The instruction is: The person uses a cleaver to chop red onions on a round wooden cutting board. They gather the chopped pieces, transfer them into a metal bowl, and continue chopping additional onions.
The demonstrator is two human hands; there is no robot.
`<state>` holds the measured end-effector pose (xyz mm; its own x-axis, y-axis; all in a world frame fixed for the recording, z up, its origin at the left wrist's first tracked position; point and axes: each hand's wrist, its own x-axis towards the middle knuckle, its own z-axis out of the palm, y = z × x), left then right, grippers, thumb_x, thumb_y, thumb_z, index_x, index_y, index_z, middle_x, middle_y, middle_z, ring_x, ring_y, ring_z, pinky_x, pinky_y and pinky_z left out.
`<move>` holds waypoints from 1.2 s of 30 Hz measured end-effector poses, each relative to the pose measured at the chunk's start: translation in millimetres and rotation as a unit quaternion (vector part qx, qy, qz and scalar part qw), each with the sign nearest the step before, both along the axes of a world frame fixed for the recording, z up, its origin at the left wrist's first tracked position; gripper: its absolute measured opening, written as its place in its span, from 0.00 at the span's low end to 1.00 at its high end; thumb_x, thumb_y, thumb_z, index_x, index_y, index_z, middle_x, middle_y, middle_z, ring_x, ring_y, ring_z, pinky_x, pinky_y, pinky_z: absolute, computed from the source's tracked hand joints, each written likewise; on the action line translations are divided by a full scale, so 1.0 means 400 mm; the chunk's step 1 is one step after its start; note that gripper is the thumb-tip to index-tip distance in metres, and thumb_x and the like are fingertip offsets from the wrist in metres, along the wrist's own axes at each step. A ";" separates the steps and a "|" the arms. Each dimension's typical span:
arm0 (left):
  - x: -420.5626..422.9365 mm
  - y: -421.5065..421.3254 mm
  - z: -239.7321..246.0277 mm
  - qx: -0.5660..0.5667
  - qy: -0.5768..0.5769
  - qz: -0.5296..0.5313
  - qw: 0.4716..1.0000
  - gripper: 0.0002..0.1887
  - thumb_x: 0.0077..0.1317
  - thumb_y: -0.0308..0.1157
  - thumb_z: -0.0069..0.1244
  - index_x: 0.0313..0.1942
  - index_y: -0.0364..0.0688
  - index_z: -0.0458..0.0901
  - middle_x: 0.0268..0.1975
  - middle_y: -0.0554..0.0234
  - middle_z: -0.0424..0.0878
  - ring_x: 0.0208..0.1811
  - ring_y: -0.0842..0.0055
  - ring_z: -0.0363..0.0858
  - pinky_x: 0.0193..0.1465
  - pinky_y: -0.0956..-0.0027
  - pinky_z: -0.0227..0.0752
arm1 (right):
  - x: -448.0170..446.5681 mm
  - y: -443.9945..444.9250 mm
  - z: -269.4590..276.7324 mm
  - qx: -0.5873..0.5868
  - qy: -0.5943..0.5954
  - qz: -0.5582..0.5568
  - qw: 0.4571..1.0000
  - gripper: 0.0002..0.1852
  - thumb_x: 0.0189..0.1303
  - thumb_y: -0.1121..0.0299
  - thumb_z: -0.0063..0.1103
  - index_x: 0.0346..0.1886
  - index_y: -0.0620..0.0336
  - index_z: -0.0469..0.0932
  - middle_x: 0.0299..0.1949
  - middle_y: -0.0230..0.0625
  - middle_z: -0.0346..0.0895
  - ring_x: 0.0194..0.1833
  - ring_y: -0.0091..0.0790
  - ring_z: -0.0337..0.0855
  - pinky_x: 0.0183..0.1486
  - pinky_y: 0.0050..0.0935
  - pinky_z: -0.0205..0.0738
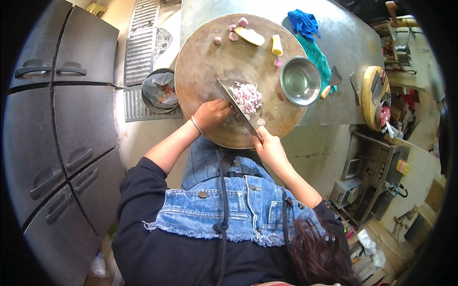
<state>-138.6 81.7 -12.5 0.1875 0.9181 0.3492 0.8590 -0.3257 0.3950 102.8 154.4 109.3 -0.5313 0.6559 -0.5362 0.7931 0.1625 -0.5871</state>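
A kitchen cleaver (pixel 234 103) stands on edge, slanting across the round wooden chopping block (pixel 200 78). My right hand (pixel 270 144) grips its handle at the block's near edge. Curled against the blade's left side, my left hand (pixel 214 113) presses down on a piece of shallot, mostly hidden by the fingers and the blade. Finely chopped shallot (pixel 247 97) is heaped right of the blade. A pale shallot slice (pixel 261 122) lies near my right hand. Several peeled shallots (pixel 243 22) and two pieces of peeled ginger (pixel 250 36) sit at the far side.
A steel bowl (pixel 300 81) rests on the block's right edge. Beyond it are a blue cloth (pixel 303 23), a green cloth (pixel 315 53) and a wooden-handled scraper (pixel 331 81). A lined waste bin (pixel 161 91) stands left of the block; refrigerator doors (pixel 86 118) line the left.
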 end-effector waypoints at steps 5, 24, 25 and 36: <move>-0.004 0.003 0.004 0.019 -0.001 -0.004 1.000 0.09 0.59 0.30 0.51 0.39 0.45 0.85 0.37 0.66 0.80 0.40 0.71 0.82 0.43 0.69 0.81 | -0.013 -0.007 -0.032 0.003 -0.023 0.000 1.000 0.09 0.72 0.63 0.59 0.49 0.55 0.74 0.32 0.55 0.85 0.38 0.64 0.86 0.41 0.53 0.79; 0.111 -0.024 0.025 0.015 -0.071 -0.059 0.996 0.16 0.63 0.30 0.51 0.50 0.41 0.86 0.52 0.60 0.83 0.55 0.68 0.82 0.53 0.65 0.75 | 0.068 0.019 0.070 0.026 0.041 -0.060 0.997 0.08 0.70 0.69 0.63 0.46 0.58 0.75 0.25 0.51 0.82 0.28 0.54 0.86 0.31 0.44 0.75; 0.147 -0.010 0.032 0.016 -0.043 -0.097 0.994 0.18 0.64 0.32 0.51 0.53 0.40 0.85 0.56 0.60 0.82 0.60 0.69 0.79 0.57 0.64 0.73 | 0.071 0.026 0.092 0.025 0.026 -0.065 0.997 0.07 0.70 0.69 0.62 0.46 0.58 0.75 0.24 0.51 0.81 0.26 0.54 0.85 0.29 0.44 0.73; 0.147 0.041 0.025 0.032 0.123 -0.134 0.983 0.16 0.65 0.36 0.50 0.50 0.40 0.85 0.53 0.62 0.81 0.63 0.68 0.77 0.66 0.64 0.69 | 0.102 0.027 0.084 0.052 0.050 -0.079 0.994 0.07 0.71 0.69 0.63 0.44 0.58 0.75 0.21 0.48 0.80 0.23 0.52 0.82 0.26 0.42 0.70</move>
<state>-79.8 98.1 -2.5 0.5057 0.8019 0.3182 0.8057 -0.5709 0.1582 143.4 165.3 142.8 -0.4633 0.7849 -0.4113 0.7527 0.1036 -0.6501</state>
